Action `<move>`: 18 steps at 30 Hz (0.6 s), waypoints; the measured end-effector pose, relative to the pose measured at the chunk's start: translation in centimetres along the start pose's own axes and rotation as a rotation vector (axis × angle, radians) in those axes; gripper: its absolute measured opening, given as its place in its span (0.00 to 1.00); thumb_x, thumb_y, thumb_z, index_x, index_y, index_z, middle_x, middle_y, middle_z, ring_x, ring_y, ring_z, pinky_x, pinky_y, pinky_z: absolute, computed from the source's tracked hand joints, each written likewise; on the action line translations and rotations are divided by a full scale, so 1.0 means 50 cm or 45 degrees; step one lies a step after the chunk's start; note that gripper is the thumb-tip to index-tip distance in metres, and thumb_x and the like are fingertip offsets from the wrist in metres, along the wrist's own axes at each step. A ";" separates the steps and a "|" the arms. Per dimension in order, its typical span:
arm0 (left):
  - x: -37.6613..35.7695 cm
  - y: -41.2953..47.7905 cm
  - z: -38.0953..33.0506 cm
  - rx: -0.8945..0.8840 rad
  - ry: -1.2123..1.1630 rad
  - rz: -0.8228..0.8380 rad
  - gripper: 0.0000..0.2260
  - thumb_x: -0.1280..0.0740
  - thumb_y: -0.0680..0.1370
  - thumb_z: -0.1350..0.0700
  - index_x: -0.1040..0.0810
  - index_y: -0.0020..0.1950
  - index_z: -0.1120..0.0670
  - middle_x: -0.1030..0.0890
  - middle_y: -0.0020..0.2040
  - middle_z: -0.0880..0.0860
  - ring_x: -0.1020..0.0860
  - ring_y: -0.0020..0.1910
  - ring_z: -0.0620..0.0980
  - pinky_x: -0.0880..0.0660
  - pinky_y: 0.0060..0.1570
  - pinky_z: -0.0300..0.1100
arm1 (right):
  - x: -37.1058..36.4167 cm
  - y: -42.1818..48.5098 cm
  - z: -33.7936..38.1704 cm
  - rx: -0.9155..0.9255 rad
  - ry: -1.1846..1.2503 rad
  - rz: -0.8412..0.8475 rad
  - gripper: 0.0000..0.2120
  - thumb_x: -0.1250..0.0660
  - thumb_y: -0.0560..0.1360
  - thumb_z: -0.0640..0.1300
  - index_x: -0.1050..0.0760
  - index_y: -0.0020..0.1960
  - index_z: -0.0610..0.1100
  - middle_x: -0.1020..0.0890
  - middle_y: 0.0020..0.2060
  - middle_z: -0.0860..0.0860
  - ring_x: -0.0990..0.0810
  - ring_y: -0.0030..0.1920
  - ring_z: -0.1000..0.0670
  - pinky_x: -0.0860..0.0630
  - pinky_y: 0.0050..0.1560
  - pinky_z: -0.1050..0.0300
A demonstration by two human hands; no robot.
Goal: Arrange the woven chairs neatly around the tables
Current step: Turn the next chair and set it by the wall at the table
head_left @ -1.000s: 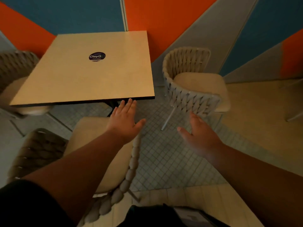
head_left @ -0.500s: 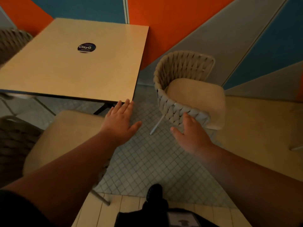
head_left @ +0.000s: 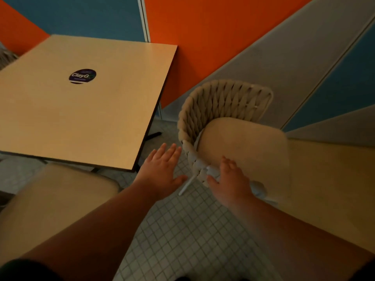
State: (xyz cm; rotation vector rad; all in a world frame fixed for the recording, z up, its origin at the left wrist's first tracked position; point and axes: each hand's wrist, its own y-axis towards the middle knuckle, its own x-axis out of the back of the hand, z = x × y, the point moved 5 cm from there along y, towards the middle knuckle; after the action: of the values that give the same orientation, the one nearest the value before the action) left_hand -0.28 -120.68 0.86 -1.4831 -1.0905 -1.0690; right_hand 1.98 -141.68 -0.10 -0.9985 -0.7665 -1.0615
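A beige woven chair with a cream seat cushion stands to the right of the square wooden table, its back towards the wall. My right hand lies over the chair's near woven rim, fingers curled over the top and thumb on the outside. My left hand is spread flat with nothing in it, just left of that rim and close to the table's near right corner. A second chair's cream seat sits under the table's near edge, partly hidden by my left forearm.
A round dark sticker is on the tabletop. Orange, blue and grey wall panels stand right behind the table and chair. A bit of another woven chair shows at the far left. Small grey tiles cover the floor between my arms.
The view has moved forward and right towards the right-hand chair. My right hand went from hovering short of the rim to closing on it. My left hand followed, staying spread.
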 end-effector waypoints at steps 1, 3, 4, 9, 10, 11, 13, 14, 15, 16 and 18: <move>-0.013 0.031 0.000 -0.012 0.048 0.014 0.38 0.48 0.81 0.34 0.63 0.81 0.48 0.60 0.82 0.48 0.63 0.80 0.51 0.61 0.77 0.51 | -0.013 0.025 -0.005 0.009 -0.007 0.034 0.38 0.43 0.80 0.62 0.51 0.81 0.42 0.43 0.79 0.44 0.42 0.77 0.43 0.40 0.74 0.44; -0.037 0.094 0.006 -0.038 0.187 0.058 0.35 0.47 0.83 0.40 0.66 0.80 0.48 0.61 0.82 0.49 0.64 0.80 0.52 0.63 0.76 0.50 | -0.048 0.079 -0.023 0.018 -0.043 0.115 0.38 0.44 0.81 0.61 0.52 0.81 0.41 0.44 0.79 0.44 0.44 0.78 0.43 0.42 0.74 0.46; -0.048 0.118 0.009 -0.049 0.254 0.095 0.35 0.46 0.84 0.43 0.66 0.80 0.49 0.61 0.82 0.49 0.64 0.80 0.53 0.64 0.76 0.50 | -0.065 0.102 -0.031 0.021 -0.067 0.145 0.37 0.44 0.81 0.62 0.49 0.80 0.41 0.41 0.78 0.43 0.42 0.77 0.43 0.40 0.74 0.46; -0.084 0.248 0.018 -0.067 0.500 0.218 0.37 0.39 0.82 0.48 0.62 0.81 0.50 0.59 0.83 0.52 0.61 0.81 0.55 0.59 0.77 0.53 | -0.123 0.176 -0.065 0.077 -0.250 0.072 0.22 0.46 0.79 0.67 0.27 0.52 0.49 0.19 0.50 0.49 0.20 0.50 0.46 0.29 0.44 0.52; -0.086 0.273 0.015 -0.075 0.539 0.227 0.38 0.38 0.82 0.47 0.60 0.82 0.50 0.58 0.83 0.52 0.60 0.81 0.55 0.57 0.77 0.53 | -0.126 0.177 -0.067 0.100 -0.260 0.046 0.22 0.46 0.79 0.67 0.27 0.50 0.50 0.19 0.47 0.50 0.20 0.48 0.46 0.31 0.42 0.53; -0.086 0.299 0.013 -0.087 0.586 0.225 0.39 0.35 0.80 0.46 0.58 0.82 0.50 0.56 0.83 0.51 0.58 0.81 0.55 0.55 0.78 0.54 | -0.127 0.178 -0.067 0.128 -0.258 0.019 0.22 0.47 0.79 0.67 0.28 0.49 0.50 0.20 0.46 0.50 0.20 0.47 0.47 0.32 0.41 0.53; -0.096 0.358 0.004 -0.154 0.674 0.244 0.42 0.31 0.76 0.40 0.50 0.82 0.49 0.50 0.83 0.50 0.54 0.81 0.56 0.51 0.78 0.55 | -0.130 0.180 -0.075 0.152 -0.233 0.008 0.21 0.47 0.79 0.67 0.28 0.49 0.51 0.20 0.46 0.51 0.20 0.46 0.47 0.30 0.41 0.53; -0.104 0.381 0.001 -0.193 0.720 0.279 0.42 0.29 0.74 0.37 0.45 0.81 0.48 0.45 0.82 0.49 0.53 0.81 0.57 0.49 0.78 0.56 | -0.131 0.182 -0.075 0.157 -0.214 0.010 0.21 0.47 0.79 0.67 0.28 0.50 0.51 0.20 0.46 0.51 0.20 0.46 0.47 0.28 0.41 0.52; -0.114 0.399 0.001 -0.224 0.744 0.327 0.41 0.28 0.72 0.36 0.39 0.80 0.47 0.40 0.80 0.48 0.51 0.80 0.57 0.46 0.78 0.57 | -0.131 0.182 -0.073 0.164 -0.201 0.008 0.21 0.47 0.79 0.67 0.28 0.50 0.51 0.20 0.46 0.51 0.20 0.46 0.47 0.27 0.42 0.52; -0.127 0.412 0.001 -0.247 0.746 0.373 0.36 0.28 0.71 0.36 0.33 0.77 0.45 0.35 0.77 0.48 0.47 0.79 0.57 0.42 0.76 0.58 | -0.130 0.182 -0.073 0.168 -0.193 0.007 0.21 0.46 0.80 0.67 0.28 0.51 0.50 0.20 0.47 0.51 0.20 0.46 0.47 0.26 0.43 0.52; -0.146 0.426 0.001 -0.281 0.761 0.420 0.26 0.30 0.71 0.37 0.25 0.68 0.41 0.24 0.67 0.46 0.34 0.72 0.55 0.34 0.71 0.56 | -0.128 0.184 -0.074 0.188 -0.177 0.002 0.22 0.46 0.80 0.67 0.27 0.52 0.50 0.20 0.48 0.50 0.20 0.47 0.47 0.29 0.43 0.53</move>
State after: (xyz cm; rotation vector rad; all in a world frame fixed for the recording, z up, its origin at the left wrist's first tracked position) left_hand 18.88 -124.23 -10.43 -1.3191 -0.3073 -1.3021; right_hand 8.79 -141.52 -9.71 -0.9526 -0.9436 -0.9271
